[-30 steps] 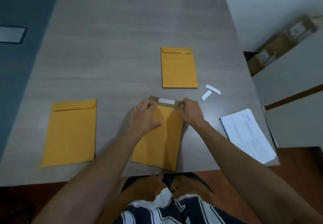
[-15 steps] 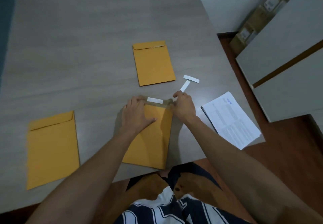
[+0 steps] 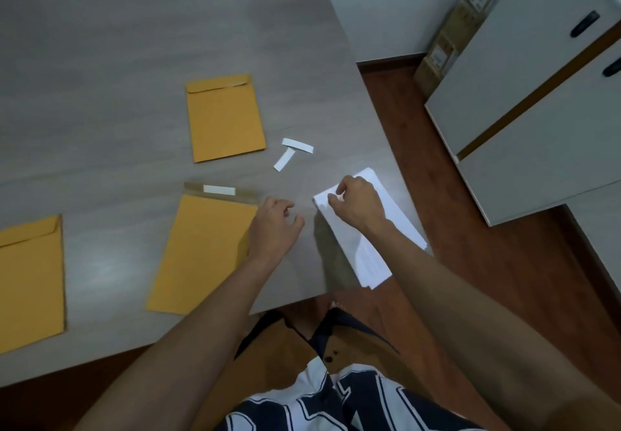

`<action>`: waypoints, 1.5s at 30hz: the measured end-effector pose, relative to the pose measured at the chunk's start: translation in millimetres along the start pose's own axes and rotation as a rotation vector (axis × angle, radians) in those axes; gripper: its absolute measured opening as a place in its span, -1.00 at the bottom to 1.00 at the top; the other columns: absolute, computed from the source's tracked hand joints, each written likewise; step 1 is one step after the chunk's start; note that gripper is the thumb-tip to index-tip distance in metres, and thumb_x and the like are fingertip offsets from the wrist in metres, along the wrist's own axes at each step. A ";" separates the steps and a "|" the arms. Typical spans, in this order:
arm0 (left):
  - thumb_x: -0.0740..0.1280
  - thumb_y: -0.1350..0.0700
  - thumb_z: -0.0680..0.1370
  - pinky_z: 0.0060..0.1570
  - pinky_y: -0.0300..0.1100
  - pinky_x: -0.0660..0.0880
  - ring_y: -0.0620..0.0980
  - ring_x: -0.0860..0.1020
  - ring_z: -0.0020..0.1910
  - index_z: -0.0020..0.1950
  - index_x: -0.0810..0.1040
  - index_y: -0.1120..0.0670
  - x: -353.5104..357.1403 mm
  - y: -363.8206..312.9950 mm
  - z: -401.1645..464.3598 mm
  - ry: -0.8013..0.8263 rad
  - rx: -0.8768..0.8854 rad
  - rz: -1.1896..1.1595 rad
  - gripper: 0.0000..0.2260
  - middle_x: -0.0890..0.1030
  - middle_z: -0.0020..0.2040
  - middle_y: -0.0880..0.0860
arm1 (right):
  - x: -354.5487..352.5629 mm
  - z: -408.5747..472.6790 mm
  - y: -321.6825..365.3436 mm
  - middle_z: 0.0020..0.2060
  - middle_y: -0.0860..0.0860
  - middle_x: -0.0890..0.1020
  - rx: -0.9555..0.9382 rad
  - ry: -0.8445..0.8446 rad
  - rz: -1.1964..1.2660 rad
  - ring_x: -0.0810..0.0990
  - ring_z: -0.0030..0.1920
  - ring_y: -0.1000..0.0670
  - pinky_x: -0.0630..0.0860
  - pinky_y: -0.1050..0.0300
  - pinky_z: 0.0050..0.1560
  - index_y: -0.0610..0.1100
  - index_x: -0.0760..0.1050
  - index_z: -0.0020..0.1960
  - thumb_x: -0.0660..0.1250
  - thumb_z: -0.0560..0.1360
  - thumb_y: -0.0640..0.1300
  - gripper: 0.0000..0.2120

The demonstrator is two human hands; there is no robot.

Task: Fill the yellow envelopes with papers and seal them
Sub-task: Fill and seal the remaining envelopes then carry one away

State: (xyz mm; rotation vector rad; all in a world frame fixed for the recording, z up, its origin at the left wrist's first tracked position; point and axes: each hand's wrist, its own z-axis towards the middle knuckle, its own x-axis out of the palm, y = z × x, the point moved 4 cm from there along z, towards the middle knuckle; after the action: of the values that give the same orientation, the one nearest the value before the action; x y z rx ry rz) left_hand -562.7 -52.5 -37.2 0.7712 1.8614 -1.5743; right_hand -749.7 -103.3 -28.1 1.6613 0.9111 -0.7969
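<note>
— So what lay on the desk (image 3: 100,44), left to right?

— At nine o'clock, a yellow envelope (image 3: 30,282) with its flap folded down, partly out of view. Nearer the middle lay the open envelope (image 3: 201,252), flap up at its twelve o'clock end, with the white strip (image 3: 219,190) on the adhesive not yet peeled. At eleven o'clock from it sat a third envelope (image 3: 225,119), flap down.

— And the hands?

— The left hand (image 3: 274,229) hovered at the open envelope's three o'clock edge, grip loose and empty, fingers spread. Two peeled strips (image 3: 289,155) lay at twelve o'clock from it. The right hand (image 3: 358,205) was pinching the top corner of the paper stack (image 3: 373,255) at three o'clock, grip closed on the sheets.

— What could have gone wrong?

— I'd judge the pinch might lift several sheets instead of one. The stack also sat near the desk's edge, so a careless tug could slide it off. And nothing held the envelope, so it could shift when paper went in.
</note>
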 end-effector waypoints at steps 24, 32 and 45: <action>0.37 -0.13 0.40 -0.01 -0.12 0.55 -0.14 0.59 -0.13 -0.01 0.51 -0.12 78.4 -62.5 -35.7 -0.055 -0.696 -0.319 -0.78 0.63 -0.04 -0.19 | -27.5 -5.1 -97.5 0.23 -0.10 0.44 0.063 0.024 -0.214 0.45 0.18 -0.10 0.50 -0.03 0.17 -0.17 0.32 0.29 0.45 0.32 0.31 -0.22; 0.38 -0.09 0.44 -0.24 -0.18 0.47 -0.16 0.57 -0.20 -0.09 0.41 -0.09 74.3 -77.4 -34.8 -0.080 -0.631 -0.251 -0.81 0.57 -0.16 -0.20 | -28.4 -6.8 -98.3 0.23 -0.10 0.43 0.050 0.017 -0.211 0.45 0.18 -0.09 0.48 -0.01 0.17 -0.17 0.32 0.30 0.44 0.34 0.31 -0.24; 0.28 0.12 0.62 -0.08 -0.11 0.53 0.02 0.61 -0.08 0.05 0.63 0.12 80.1 -85.9 -20.7 -0.055 -0.501 -0.367 -0.85 0.65 -0.01 0.04 | -31.2 -11.7 -102.3 0.22 -0.03 0.45 0.034 -0.037 -0.178 0.43 0.18 -0.04 0.46 0.00 0.17 -0.06 0.37 0.26 0.37 0.33 0.38 -0.30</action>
State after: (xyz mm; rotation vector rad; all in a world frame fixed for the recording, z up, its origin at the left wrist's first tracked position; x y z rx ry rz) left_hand -681.2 -38.9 -37.5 0.1676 2.3132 -1.2177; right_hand -853.1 -79.5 -46.0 1.6047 1.0355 -0.9649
